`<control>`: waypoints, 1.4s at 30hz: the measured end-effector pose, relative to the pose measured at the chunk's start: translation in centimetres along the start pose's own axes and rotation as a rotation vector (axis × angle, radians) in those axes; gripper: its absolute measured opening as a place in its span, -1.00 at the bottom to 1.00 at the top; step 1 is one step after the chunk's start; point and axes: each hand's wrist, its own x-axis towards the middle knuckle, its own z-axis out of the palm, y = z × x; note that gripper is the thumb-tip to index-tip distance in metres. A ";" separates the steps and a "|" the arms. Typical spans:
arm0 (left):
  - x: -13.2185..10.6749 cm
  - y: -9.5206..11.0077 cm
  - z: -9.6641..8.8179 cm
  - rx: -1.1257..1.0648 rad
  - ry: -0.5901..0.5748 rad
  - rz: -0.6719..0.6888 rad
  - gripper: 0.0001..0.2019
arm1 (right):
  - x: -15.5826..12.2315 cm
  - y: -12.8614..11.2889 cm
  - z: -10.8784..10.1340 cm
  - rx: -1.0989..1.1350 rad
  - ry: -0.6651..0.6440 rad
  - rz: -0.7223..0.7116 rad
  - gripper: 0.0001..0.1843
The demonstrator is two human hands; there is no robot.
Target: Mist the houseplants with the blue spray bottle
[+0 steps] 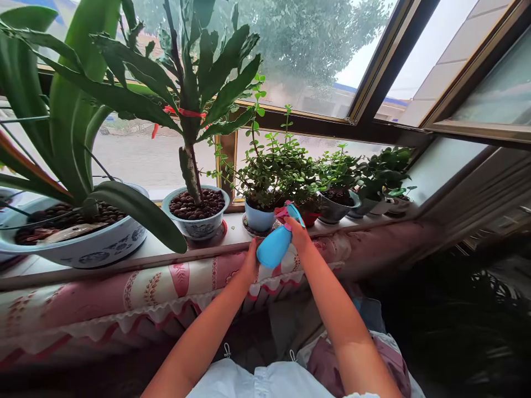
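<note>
One tilted blue spray bottle (pixel 274 249) here: right hand (pixel 299 235) is gripping the neck, left hand (pixel 249 262) is touching the base, can't tell if that one's gripping tbh.

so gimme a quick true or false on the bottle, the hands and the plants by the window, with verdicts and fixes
1. The right hand is at the sprayer head of the blue spray bottle. True.
2. The bottle is standing upright on the windowsill. False: it is tilted, held between the right hand and the left hand.
3. A red tie is around the stem of the tall plant. True.
4. The oval pot on the far left is covered with white sand. False: the oval pot holds brown pebbles.
5. The light blue pot is right of the red pot. False: the light blue pot is left of the red pot.
</note>
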 end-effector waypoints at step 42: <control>-4.8 6.1 0.9 -0.514 -0.332 -0.073 -0.53 | -2.6 -12.4 4.8 -0.441 -0.095 -0.433 -0.67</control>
